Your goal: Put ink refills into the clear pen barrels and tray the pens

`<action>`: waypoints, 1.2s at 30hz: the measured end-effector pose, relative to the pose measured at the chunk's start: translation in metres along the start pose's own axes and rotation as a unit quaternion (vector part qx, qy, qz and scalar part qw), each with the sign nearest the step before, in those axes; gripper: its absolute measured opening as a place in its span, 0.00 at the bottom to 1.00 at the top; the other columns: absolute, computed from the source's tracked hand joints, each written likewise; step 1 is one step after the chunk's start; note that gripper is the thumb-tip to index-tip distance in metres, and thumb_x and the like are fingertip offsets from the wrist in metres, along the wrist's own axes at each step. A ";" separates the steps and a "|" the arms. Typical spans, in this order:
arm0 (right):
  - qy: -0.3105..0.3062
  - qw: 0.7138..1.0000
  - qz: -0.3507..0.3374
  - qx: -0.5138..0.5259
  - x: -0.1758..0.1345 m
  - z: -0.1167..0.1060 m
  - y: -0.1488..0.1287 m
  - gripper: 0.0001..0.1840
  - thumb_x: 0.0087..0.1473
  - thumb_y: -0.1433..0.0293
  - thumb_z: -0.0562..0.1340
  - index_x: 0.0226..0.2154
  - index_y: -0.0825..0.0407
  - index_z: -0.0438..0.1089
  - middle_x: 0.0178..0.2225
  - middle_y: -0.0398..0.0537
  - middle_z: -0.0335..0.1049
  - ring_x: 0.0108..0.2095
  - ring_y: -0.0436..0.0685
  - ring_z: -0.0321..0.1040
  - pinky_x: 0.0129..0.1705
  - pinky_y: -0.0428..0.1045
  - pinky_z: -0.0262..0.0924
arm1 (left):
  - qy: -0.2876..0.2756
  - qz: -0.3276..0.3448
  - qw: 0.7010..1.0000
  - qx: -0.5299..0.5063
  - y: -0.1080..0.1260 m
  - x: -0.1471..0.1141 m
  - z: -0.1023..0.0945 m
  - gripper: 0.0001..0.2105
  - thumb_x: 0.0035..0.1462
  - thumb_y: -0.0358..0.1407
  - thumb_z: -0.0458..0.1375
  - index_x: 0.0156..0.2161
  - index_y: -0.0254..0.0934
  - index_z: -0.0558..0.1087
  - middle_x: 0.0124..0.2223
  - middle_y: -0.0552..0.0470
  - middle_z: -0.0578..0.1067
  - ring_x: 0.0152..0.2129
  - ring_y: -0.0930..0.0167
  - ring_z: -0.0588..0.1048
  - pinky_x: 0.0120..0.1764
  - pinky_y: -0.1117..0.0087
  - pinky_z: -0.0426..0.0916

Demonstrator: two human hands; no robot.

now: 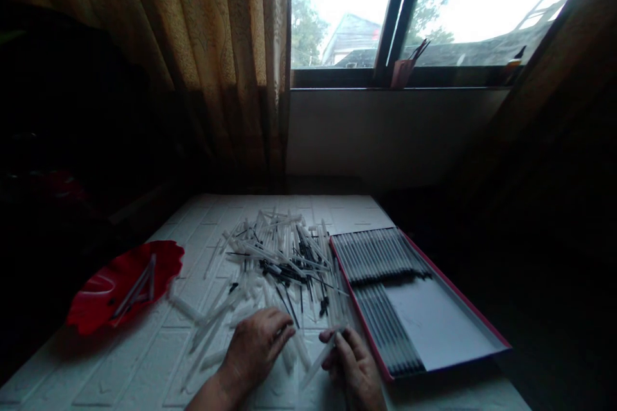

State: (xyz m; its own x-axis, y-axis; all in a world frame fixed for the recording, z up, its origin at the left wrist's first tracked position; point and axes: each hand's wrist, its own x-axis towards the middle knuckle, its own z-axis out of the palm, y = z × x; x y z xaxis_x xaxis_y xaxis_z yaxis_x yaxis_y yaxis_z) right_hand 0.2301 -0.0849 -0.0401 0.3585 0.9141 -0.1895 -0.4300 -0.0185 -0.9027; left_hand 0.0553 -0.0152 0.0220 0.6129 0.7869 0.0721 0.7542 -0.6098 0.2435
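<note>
My right hand (354, 366) is closed on a clear pen barrel (319, 361), which slants down to the left from the fingertips. My left hand (258, 347) is beside it, thumb and fingers pinched together; whether something small is between them I cannot make out. Just beyond the left fingertips lie thin black pen refills (288, 304). Past both hands spreads a loose pile of clear pen barrels (284, 247) mixed with black refills and small black parts. To the right, a red-edged shallow box (457, 327) holds two rows of clear pens with black ends (380, 253).
A red wavy-rimmed dish (91, 311) on the left holds a few clear tubes. The table (120, 366) has a white brick-patterned top. Behind it hang curtains (207, 45) beside a window, with a pink cup (401, 74) of sticks on the sill.
</note>
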 end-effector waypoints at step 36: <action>-0.206 0.945 -0.148 -0.208 -0.005 -0.006 0.005 0.17 0.60 0.57 0.58 0.35 0.53 0.74 0.25 0.46 0.72 0.27 0.53 0.68 0.30 0.45 0.62 | 0.027 -0.153 0.866 -0.476 0.004 0.026 0.001 0.19 0.60 0.52 0.49 0.45 0.38 0.67 0.39 0.50 0.77 0.28 0.71 0.80 0.25 0.75 0.69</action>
State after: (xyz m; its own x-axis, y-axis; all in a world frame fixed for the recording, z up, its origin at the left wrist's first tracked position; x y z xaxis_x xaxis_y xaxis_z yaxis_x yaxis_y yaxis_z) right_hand 0.2313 -0.0919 -0.0459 0.0220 0.9825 0.1849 0.0316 0.1842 -0.9824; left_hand 0.0744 0.0033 0.0241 0.3873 0.9168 -0.0972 0.3273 -0.0381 0.9441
